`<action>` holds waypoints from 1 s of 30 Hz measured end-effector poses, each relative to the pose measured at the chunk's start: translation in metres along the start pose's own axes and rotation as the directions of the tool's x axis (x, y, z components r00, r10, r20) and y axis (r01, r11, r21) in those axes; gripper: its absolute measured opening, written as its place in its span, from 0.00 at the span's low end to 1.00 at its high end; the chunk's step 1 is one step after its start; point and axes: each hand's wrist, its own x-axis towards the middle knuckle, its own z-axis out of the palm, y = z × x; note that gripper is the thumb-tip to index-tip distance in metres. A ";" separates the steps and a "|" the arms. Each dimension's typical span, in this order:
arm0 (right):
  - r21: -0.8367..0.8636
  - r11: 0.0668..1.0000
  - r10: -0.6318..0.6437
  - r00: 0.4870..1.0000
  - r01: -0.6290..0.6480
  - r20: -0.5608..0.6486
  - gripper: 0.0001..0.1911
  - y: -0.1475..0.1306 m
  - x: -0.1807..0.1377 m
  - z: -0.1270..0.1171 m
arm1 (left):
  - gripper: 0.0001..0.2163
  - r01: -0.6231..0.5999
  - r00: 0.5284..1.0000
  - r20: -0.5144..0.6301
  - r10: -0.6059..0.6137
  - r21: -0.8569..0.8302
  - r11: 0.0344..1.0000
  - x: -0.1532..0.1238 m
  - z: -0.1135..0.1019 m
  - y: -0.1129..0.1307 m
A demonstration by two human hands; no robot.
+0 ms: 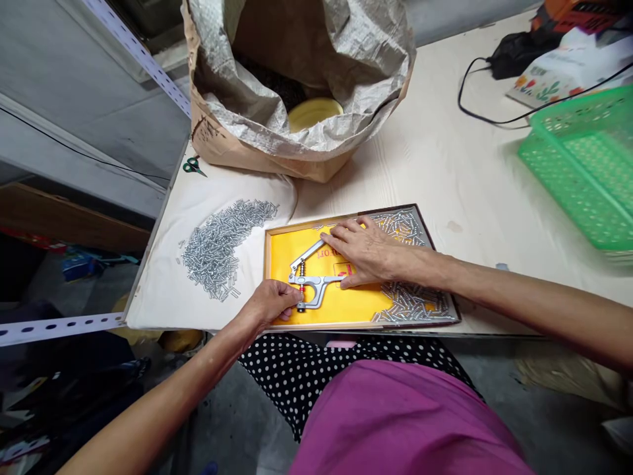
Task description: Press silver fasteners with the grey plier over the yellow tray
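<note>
"Purple shirt (395, 415) is seen nearest; where are the pliers (322, 285)?"

"Laid in the yellow-lined tray (284, 247), handles held across by the half-spread right hand (368, 252); their working end is touched by the left hand (274, 300), fingertips pinched, contents untellable."

"How are they best squeezed?"

"With fingertips kept clear, probably."

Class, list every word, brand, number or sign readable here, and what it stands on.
"O": red lettering on the flat yellow tray lining; the rest is partly covered by the bare right hand or unclear.
Black handwriting on the large brown sack with silvery woven lining: unreadable.
Marking on the orange-and-black box: too blurred.
Small green print on the white flower-patterned packet: too small.
</note>
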 end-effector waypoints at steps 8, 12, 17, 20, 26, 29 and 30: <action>-0.046 0.998 0.036 0.995 -0.031 0.096 0.29 -0.015 0.001 -0.012 | 0.13 -0.024 0.998 -0.060 0.034 0.161 0.987 -0.008 0.001 -0.005; 0.012 1.000 0.024 0.989 -0.026 0.143 0.20 -0.022 -0.004 -0.015 | 0.09 -0.350 0.804 -0.213 0.555 0.586 0.731 -0.017 0.015 -0.005; 0.061 0.998 0.005 0.996 -0.010 0.084 0.19 -0.024 -0.013 -0.008 | 0.28 -0.539 0.577 0.111 0.809 0.797 0.274 0.003 0.040 0.016; 0.025 0.997 0.071 0.994 -0.073 0.088 0.27 -0.022 -0.018 -0.009 | 0.30 -0.543 0.619 0.235 0.750 0.818 0.191 0.017 0.043 0.028; 0.001 0.994 0.105 0.994 -0.105 0.044 0.08 -0.031 -0.028 0.000 | 0.16 -0.533 0.634 0.249 0.732 0.826 0.181 0.014 0.044 0.026; 0.012 0.994 0.105 0.994 -0.105 0.017 0.11 -0.039 -0.032 0.013 | 0.09 -0.515 0.648 0.237 0.724 0.836 0.188 0.011 0.051 0.021; 0.017 0.995 0.101 0.995 -0.101 0.020 0.12 -0.041 -0.032 0.017 | 0.08 -0.512 0.651 0.235 0.722 0.838 0.189 0.012 0.053 0.021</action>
